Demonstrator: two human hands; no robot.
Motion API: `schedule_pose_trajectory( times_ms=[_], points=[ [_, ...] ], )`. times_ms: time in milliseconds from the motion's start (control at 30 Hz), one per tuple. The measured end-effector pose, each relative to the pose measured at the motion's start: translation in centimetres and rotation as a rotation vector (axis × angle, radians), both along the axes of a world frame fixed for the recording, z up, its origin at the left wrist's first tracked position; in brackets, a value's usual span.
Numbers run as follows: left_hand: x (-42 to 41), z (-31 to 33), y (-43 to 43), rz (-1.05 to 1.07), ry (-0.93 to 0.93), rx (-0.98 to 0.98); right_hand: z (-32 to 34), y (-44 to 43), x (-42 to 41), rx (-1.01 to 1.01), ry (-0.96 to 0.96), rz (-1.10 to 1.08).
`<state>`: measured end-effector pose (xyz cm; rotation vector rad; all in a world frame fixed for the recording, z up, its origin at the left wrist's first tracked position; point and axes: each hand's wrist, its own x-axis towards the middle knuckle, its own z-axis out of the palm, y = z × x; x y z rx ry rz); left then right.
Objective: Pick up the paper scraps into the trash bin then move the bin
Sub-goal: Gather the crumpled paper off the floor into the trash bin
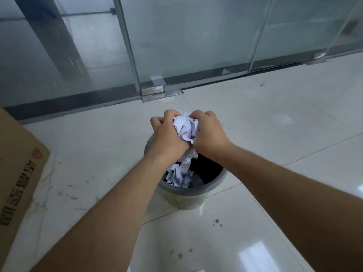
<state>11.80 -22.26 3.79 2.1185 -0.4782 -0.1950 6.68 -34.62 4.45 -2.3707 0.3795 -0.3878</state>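
Observation:
A grey round trash bin (pixel 193 190) stands on the pale tiled floor, directly below my hands. My left hand (pixel 167 134) and my right hand (pixel 209 132) are pressed together above its opening, both shut on a bunch of crumpled white paper scraps (pixel 186 125). Part of the bunch hangs down between my wrists toward the bin. More white paper scraps (pixel 177 176) lie inside the bin on its left side; the right side of the inside is dark.
A brown cardboard box (pixel 18 173) with printed characters stands at the left edge. Glass partitions and a glass door with a metal floor hinge (pixel 152 90) run across the back. Dark spots mark the floor tiles near the bin.

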Motion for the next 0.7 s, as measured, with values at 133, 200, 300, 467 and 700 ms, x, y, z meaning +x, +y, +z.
schedule_pose_trajectory(
  times_ms=[133,200,300,467,700],
  points=[
    [-0.1,-1.1,-0.2,-0.018,0.021,0.093,-1.2,-0.5,-0.3,-0.035,0.097,-0.008],
    [-0.1,-1.5,-0.2,-0.034,0.067,0.22,-1.9,-1.0,-0.8,-0.063,0.227,-0.025],
    [-0.1,-1.7,0.0,-0.074,0.102,0.307,-2.3,-1.5,-1.5,-0.063,0.317,-0.048],
    [0.5,-1.4,2.0,-0.085,0.027,0.249,-1.3,-1.2,-1.6,-0.12,0.285,-0.025],
    [1.4,-3.5,12.2,0.153,0.145,0.161,-1.2,8.2,-2.0,-0.125,0.015,0.175]
  ],
)
